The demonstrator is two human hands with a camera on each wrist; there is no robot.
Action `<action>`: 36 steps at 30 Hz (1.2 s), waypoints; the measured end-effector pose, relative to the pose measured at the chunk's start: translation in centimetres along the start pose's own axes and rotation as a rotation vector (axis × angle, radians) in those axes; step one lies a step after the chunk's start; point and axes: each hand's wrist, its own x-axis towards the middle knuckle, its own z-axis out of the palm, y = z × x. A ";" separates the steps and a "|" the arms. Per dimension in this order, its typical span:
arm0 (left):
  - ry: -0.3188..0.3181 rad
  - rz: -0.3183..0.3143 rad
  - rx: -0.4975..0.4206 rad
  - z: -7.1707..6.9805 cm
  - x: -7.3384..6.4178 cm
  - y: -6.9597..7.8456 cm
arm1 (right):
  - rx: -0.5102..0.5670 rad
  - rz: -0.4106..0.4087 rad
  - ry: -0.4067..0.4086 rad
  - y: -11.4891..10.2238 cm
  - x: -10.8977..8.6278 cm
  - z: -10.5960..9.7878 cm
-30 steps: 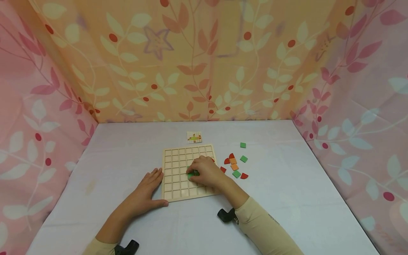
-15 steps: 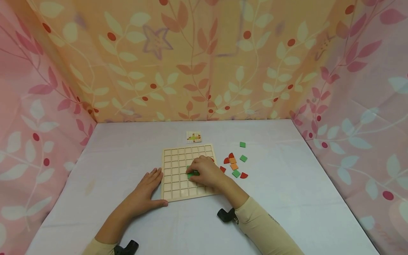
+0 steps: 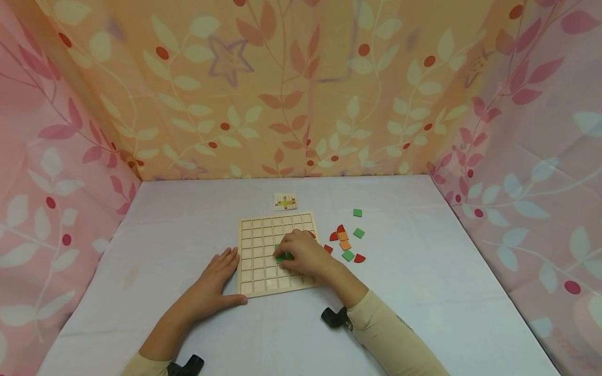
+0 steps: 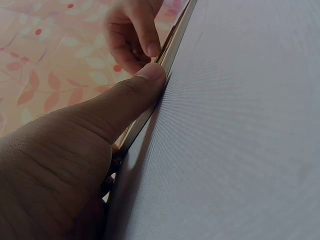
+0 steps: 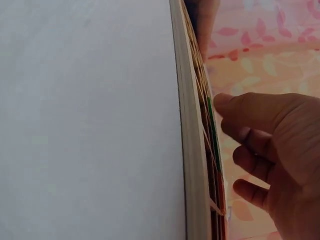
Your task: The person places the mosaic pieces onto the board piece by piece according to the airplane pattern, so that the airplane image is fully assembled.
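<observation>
A pale wooden grid board [image 3: 256, 261] lies on the white table. My left hand [image 3: 217, 282] rests against its left side, fingers extended along the edge and the thumb at the near corner; in the left wrist view the thumb [image 4: 142, 82] touches the rim. Over the middle of the board, my right hand [image 3: 303, 254] has curled fingers, with thumb and forefinger at a green square tile [image 3: 280, 259] in the grid. The right wrist view shows green tile edges [image 5: 214, 135] by the thumb tip. The palm hides part of the grid, and some red shows beyond it.
Right of the board lie loose pieces: green squares [image 3: 359, 233], orange squares [image 3: 345, 245] and red quarter-rounds [image 3: 359, 258]. Behind the board sits a small pattern card [image 3: 285, 201]. Patterned cloth walls [image 3: 301, 94] enclose the table at the back and sides.
Both hands, the board and the loose pieces keep their places. Only the head view has shifted very slightly.
</observation>
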 end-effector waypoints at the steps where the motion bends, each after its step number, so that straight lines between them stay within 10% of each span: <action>1: 0.000 -0.001 -0.001 0.0 0.0 0.0 | -0.001 -0.009 0.001 -0.1 0.0 -0.2; 22: 0.006 0.002 0.018 0.3 0.0 -0.1 | -0.019 -0.201 0.197 -2.4 -4.0 -8.8; 36: 0.006 -0.010 0.022 0.3 0.0 -0.2 | -0.028 -0.061 0.245 2.7 -8.3 -10.6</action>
